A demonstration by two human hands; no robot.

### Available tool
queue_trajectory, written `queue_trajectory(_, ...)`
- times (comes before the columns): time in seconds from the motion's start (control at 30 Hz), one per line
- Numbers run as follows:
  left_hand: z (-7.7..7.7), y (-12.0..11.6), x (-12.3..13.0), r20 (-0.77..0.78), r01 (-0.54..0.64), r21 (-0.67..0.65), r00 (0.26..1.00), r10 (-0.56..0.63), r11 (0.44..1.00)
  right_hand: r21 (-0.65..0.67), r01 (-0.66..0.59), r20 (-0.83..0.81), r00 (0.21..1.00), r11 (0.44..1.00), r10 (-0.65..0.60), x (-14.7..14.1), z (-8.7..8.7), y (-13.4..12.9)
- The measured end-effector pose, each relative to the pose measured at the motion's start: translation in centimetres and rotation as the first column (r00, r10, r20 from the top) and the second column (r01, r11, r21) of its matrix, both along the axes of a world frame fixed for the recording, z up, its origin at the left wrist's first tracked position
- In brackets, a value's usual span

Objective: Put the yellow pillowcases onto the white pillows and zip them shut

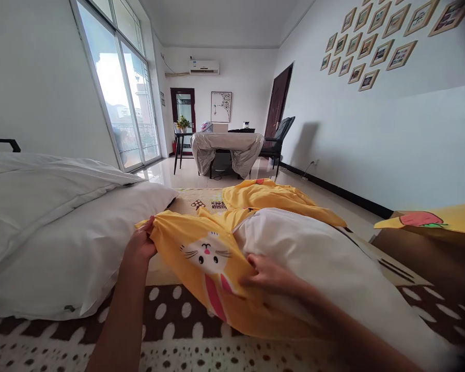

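A yellow pillowcase [189,232] with a white rabbit face and pink ears is partly over a white pillow [318,258], whose right part is bare. My left hand [141,242] is closed on the far left corner of the pillowcase. My right hand [265,274] pinches the cloth right of the rabbit face, beside the pillow. Both lie above a patterned blanket [170,310] with brown and cream parts. Behind the pillow is another crumpled yellow cloth [271,195].
White pillows [62,232] are piled at the left. At the right edge a yellow cloth [457,219] with a red fruit print lies over a brown box. Farther off stand a covered table [227,139] and a black chair [281,137].
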State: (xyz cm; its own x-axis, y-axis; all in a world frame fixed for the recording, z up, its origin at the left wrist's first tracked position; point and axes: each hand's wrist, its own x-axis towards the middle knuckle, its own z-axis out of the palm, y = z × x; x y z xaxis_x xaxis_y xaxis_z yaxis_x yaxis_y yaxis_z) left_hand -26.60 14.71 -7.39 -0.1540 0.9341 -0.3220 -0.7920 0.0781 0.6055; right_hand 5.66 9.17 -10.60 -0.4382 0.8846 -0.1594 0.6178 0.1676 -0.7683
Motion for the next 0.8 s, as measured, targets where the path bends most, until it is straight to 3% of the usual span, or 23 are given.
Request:
queue_trajectory(0.07, 0.4, -0.4, -0.2, 0.003, -0.009, 0.015, 1.0, 0.009, 1.0, 0.058, 0.091, 0.083, 0.992, 0.994, -0.095, 1.0, 1.0, 0.7)
queue_trajectory(0.23, 1.0, -1.0, -0.2, 0.01, 0.017, 0.049, 1.0, -0.018, 0.999, -0.067, 0.02, 0.181, 0.984, 0.998, -0.008, 3.3, 4.1, 2.2)
queue_trajectory(0.43, 0.8, -0.9, -0.4, -0.012, 0.011, 0.085, 1.0, -0.01, 0.996, 0.157, 0.095, 0.227, 0.965, 0.983, -0.13, 3.8, 6.1, 3.2)
queue_trajectory(0.5, 0.6, -0.7, -0.3, -0.015, 0.007, 0.087, 1.0, -0.005, 0.996, 0.041, 0.097, 0.219, 0.97, 0.994, -0.104, 3.7, 6.1, 2.7)
queue_trajectory(0.6, 0.6, -0.4, -0.1, -0.017, 0.008, 0.085, 1.0, -0.007, 0.996, -0.28, -0.093, -0.002, 0.995, 0.955, 0.096, 2.8, 5.4, 1.2)
queue_trajectory(0.67, 0.7, -0.4, 0.0, -0.018, 0.012, 0.084, 1.0, -0.011, 0.996, -0.357, -0.234, -0.247, 0.957, 0.904, 0.15, 1.6, 4.6, 0.2)
queue_trajectory(0.73, 0.8, -0.6, 0.1, -0.02, 0.009, 0.087, 1.0, -0.007, 0.996, -0.333, -0.257, -0.422, 0.901, 0.907, 0.101, 0.0, 3.9, -0.5)
queue_trajectory(0.8, 1.1, -0.8, 0.0, -0.024, -0.002, 0.092, 1.0, 0.004, 0.996, -0.319, -0.168, -0.521, 0.853, 0.933, -0.025, -1.7, 3.4, -0.9)
